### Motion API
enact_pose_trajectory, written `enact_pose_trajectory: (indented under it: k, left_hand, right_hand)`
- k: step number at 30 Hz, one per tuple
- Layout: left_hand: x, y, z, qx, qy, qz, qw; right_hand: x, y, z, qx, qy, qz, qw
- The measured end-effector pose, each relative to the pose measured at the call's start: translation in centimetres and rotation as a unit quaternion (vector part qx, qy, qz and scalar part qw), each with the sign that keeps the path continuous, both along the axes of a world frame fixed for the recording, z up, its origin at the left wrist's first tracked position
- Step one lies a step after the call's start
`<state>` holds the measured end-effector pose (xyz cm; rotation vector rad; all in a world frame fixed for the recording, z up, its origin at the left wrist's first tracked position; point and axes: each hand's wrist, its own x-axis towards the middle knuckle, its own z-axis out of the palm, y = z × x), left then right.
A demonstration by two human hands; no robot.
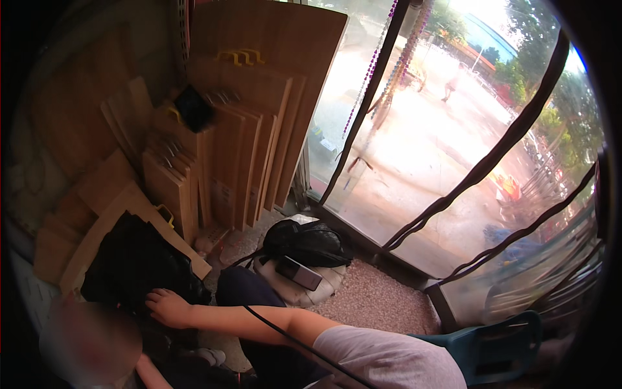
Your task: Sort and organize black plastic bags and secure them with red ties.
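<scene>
My right hand (pixel 169 308) rests on the near edge of a crumpled black fabric or bag-like item (pixel 138 260), its fingers bent and pressed against it. Whether the fingers grip the material cannot be made out. A short piece of my left forearm (pixel 151 373) shows at the lower left, and its hand is lost behind a blurred patch. The black item lies over a light brown board (pixel 197 267). Dark material fills the space under my right hand, where details are too dim.
Brown wooden boards (pixel 228 160) with handles lean upright at the back. A round pale cushioned seat (pixel 311 296) bears a black bag (pixel 306 243) and a mobile phone (pixel 299 273). A teal plastic chair (pixel 505 345) stands lower right. Glass panels (pixel 418 204) face a bright street with a person outside.
</scene>
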<state>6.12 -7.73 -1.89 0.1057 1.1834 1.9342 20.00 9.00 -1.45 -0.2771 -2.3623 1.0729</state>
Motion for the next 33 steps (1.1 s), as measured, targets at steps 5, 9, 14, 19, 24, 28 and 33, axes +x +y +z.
enact_pose_trajectory:
  k: [5, 9, 14, 19, 24, 28, 33]
  left_hand:
    - [2.2, -6.3, 1.5, 0.004, -0.013, 0.115, 0.993]
    - [7.0, -17.2, 4.4, 0.04, 0.027, 0.182, 0.982]
    - [15.6, -32.8, 8.4, -0.134, 0.13, 0.308, 0.933]
    - [22.7, -46.5, 7.4, -0.28, 0.146, 0.452, 0.834]
    - [26.5, -53.6, 1.7, -0.486, 0.208, 0.409, 0.744]
    - [22.6, -54.0, -1.0, -0.673, 0.321, 0.281, 0.604]
    - [13.6, -51.8, -1.8, -0.763, 0.304, 0.214, 0.529]
  right_hand:
    - [0.7, -1.5, -2.8, 0.19, -0.201, 0.049, 0.96]
    - [0.7, -1.2, -3.7, 0.229, -0.134, 0.038, 0.963]
    - [0.1, 0.1, -3.7, 0.246, -0.069, 0.075, 0.964]
    - [-0.7, 0.9, -3.7, 0.252, -0.06, 0.12, 0.958]
    - [-0.6, 0.9, -3.8, 0.258, -0.073, 0.112, 0.957]
    - [-0.6, 0.5, -3.5, 0.247, -0.102, 0.106, 0.958]
    - [-0.4, 0.3, -3.2, 0.236, -0.117, 0.098, 0.96]
